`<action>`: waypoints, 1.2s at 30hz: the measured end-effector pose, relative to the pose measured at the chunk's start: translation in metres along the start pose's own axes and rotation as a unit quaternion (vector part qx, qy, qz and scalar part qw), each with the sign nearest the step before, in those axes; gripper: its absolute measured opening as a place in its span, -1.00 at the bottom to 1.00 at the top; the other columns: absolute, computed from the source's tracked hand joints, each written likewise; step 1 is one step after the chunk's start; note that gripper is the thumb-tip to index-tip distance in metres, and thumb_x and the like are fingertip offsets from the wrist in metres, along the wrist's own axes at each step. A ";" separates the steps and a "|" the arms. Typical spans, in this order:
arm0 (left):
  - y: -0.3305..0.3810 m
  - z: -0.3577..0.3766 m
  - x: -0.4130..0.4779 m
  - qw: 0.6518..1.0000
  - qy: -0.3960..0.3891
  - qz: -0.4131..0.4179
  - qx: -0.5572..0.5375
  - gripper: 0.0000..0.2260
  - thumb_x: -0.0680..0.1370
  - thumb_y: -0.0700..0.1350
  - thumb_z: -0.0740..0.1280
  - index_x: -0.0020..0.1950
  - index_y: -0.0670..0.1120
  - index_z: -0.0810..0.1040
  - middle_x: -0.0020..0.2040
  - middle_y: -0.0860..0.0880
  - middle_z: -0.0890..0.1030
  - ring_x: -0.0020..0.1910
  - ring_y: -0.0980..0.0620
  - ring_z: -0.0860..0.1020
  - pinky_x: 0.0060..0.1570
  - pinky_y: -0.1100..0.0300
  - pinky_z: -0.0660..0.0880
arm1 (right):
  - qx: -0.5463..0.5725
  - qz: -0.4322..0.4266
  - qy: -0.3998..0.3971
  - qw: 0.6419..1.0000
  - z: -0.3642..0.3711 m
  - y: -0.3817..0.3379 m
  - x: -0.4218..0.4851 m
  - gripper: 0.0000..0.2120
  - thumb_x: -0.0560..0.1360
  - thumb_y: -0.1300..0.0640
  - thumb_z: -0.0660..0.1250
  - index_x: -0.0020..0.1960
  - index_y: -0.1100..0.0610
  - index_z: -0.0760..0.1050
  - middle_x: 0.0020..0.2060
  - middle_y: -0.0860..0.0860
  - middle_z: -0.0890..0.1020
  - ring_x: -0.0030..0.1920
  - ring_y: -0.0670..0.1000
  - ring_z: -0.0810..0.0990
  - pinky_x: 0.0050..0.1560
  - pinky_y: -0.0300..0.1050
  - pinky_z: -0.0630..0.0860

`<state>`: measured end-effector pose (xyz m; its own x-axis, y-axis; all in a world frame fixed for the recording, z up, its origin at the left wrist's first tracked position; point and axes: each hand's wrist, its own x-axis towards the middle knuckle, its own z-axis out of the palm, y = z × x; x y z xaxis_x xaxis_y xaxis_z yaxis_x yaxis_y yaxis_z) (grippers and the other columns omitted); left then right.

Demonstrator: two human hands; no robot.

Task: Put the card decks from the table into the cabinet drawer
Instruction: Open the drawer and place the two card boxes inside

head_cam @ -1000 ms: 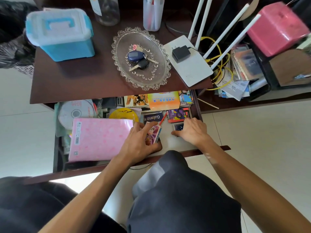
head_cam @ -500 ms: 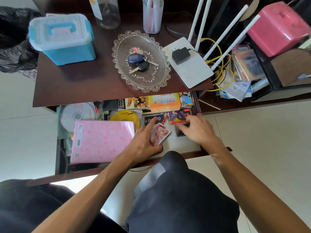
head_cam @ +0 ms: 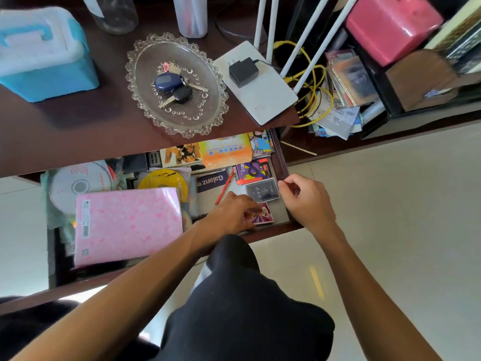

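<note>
In the open drawer (head_cam: pixel 282 162) at frame centre, the left hand (head_cam: pixel 230 213) rests its fingers on a pink-red card deck (head_cam: pixel 261 217) lying near the front wall. Just above lies a dark card deck (head_cam: pixel 262 190). To its right, the right hand (head_cam: pixel 308 200) hovers loosely curled, empty.

Looked like someone's home: keys in a scalloped clear glass dish (head_cam: pixel 208 118), white four-antenna wifi router (head_cam: pixel 263 97), cluttered dark wooden junk drawer (head_cam: pixel 282 162).
</note>
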<state>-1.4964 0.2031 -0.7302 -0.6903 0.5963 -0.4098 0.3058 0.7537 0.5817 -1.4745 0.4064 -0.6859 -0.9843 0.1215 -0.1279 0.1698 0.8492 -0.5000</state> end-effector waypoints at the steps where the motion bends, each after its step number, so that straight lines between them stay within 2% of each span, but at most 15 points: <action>1: 0.002 0.002 0.003 1.000 -0.003 0.000 0.002 -0.54 0.49 0.12 0.43 0.38 0.09 0.51 0.35 0.01 0.53 0.32 -0.08 0.40 0.31 0.00 0.33 | 0.002 0.001 0.006 1.000 0.001 0.001 0.000 -0.79 0.64 -0.06 0.29 -0.07 0.03 0.57 -0.28 -0.13 0.62 -0.29 -0.26 0.54 -0.39 -0.34 0.32; 6: 0.011 0.007 0.008 1.000 -0.013 -0.021 -0.005 -0.54 0.53 0.13 0.38 0.43 0.10 0.48 0.39 -0.06 0.36 0.32 -0.08 0.31 0.30 -0.01 0.35 | 0.011 -0.001 0.020 1.000 0.001 0.000 0.000 -0.72 0.65 -0.11 0.24 -0.06 0.05 0.56 -0.24 -0.12 0.66 -0.28 -0.26 0.57 -0.40 -0.32 0.46; 9: 0.012 0.006 0.007 0.999 -0.012 -0.037 -0.029 -0.65 0.55 0.01 0.39 0.34 0.09 0.56 0.35 -0.06 0.34 0.31 -0.08 0.33 0.29 0.01 0.35 | 0.020 0.000 0.031 0.999 -0.001 -0.001 -0.003 -0.67 0.66 -0.15 0.22 -0.06 0.07 0.56 -0.21 -0.08 0.70 -0.22 -0.16 0.64 -0.39 -0.19 0.62; 11: 0.015 0.005 0.008 0.994 0.007 -0.076 -0.083 -0.66 0.54 -0.06 0.40 0.31 0.09 0.54 0.30 -0.07 0.38 0.26 -0.06 0.40 0.23 0.07 0.39 | 0.026 0.005 0.037 0.999 -0.001 -0.002 -0.003 -0.65 0.66 -0.16 0.21 -0.08 0.08 0.57 -0.23 -0.06 0.71 -0.21 -0.12 0.66 -0.37 -0.11 0.66; 13: 0.017 0.003 0.010 0.976 0.044 -0.150 -0.150 -0.61 0.51 -0.10 0.43 0.32 0.02 0.46 0.26 -0.10 0.47 0.13 -0.03 0.48 0.06 0.12 0.46 | 0.032 0.007 0.042 0.999 -0.002 -0.003 -0.003 -0.64 0.66 -0.15 0.21 -0.10 0.09 0.57 -0.26 -0.06 0.70 -0.23 -0.13 0.66 -0.37 -0.07 0.66; 15: 0.017 0.000 0.013 0.945 0.066 -0.229 -0.222 -0.51 0.48 -0.12 0.46 0.35 -0.07 0.37 0.21 -0.11 0.54 0.04 -0.01 0.50 -0.06 0.13 0.44 | 0.034 0.004 0.042 0.999 -0.002 -0.003 -0.003 -0.64 0.66 -0.13 0.22 -0.11 0.10 0.57 -0.26 -0.06 0.70 -0.23 -0.13 0.66 -0.35 -0.07 0.66; 19: 0.017 0.000 0.018 0.884 0.027 -0.319 -0.340 -0.40 0.49 -0.18 0.44 0.45 -0.09 0.24 0.10 -0.12 0.55 0.03 -0.09 0.64 0.02 -0.03 0.65 | 0.043 0.007 0.039 0.998 -0.003 -0.004 -0.004 -0.65 0.67 -0.13 0.20 -0.08 0.10 0.56 -0.20 -0.04 0.72 -0.20 -0.11 0.67 -0.34 -0.11 0.67; 23: 0.021 0.001 0.022 0.837 -0.001 -0.311 -0.451 -0.38 0.54 -0.26 0.37 0.53 -0.08 0.18 0.14 -0.21 0.62 0.07 -0.12 0.65 0.10 -0.07 0.63 | 0.055 0.016 0.043 0.997 -0.003 -0.004 -0.005 -0.64 0.67 -0.14 0.17 -0.08 0.08 0.54 -0.14 -0.02 0.74 -0.11 -0.06 0.71 -0.37 -0.15 0.66; 27: 0.022 0.000 0.024 0.838 -0.017 -0.299 -0.456 -0.40 0.55 -0.26 0.36 0.54 -0.10 0.19 0.16 -0.23 0.64 0.11 -0.11 0.65 0.15 -0.02 0.61 | 0.046 0.012 0.041 0.998 -0.002 -0.003 -0.005 -0.64 0.68 -0.13 0.16 -0.06 0.10 0.55 -0.09 0.01 0.75 -0.08 -0.04 0.72 -0.35 -0.15 0.67; 31: 0.021 0.000 0.023 0.813 -0.018 -0.304 -0.497 -0.45 0.56 -0.31 0.33 0.52 -0.09 0.27 0.19 -0.22 0.64 0.12 -0.10 0.65 0.17 0.00 0.61 | 0.041 0.014 0.035 0.998 -0.001 -0.002 -0.005 -0.64 0.68 -0.15 0.15 -0.03 0.09 0.55 -0.07 0.00 0.76 -0.05 -0.04 0.72 -0.33 -0.08 0.70; 34: 0.020 0.000 0.022 0.806 -0.018 -0.293 -0.514 -0.48 0.56 -0.34 0.30 0.50 -0.10 0.31 0.06 -0.16 0.67 0.05 -0.06 0.67 0.09 0.07 0.63 | 0.042 0.015 0.029 0.999 0.000 -0.002 -0.004 -0.64 0.67 -0.17 0.15 -0.03 0.07 0.54 -0.04 0.00 0.76 -0.03 -0.04 0.72 -0.32 -0.06 0.71; 36: 0.018 -0.002 0.021 0.793 -0.019 -0.291 -0.535 -0.50 0.57 -0.37 0.28 0.49 -0.12 0.33 -0.02 -0.14 0.67 0.02 -0.07 0.67 0.10 0.04 0.62 | 0.038 0.015 0.029 0.999 0.000 -0.001 -0.004 -0.65 0.67 -0.17 0.16 -0.04 0.07 0.54 -0.05 -0.01 0.76 -0.03 -0.04 0.72 -0.33 -0.08 0.71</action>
<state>-1.5068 0.2285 -0.7272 -0.4840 0.2572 -0.8364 -0.8021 0.2516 0.5416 -1.4705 0.4048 -0.6853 -0.9796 0.1775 -0.0938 0.1993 0.8037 -0.5607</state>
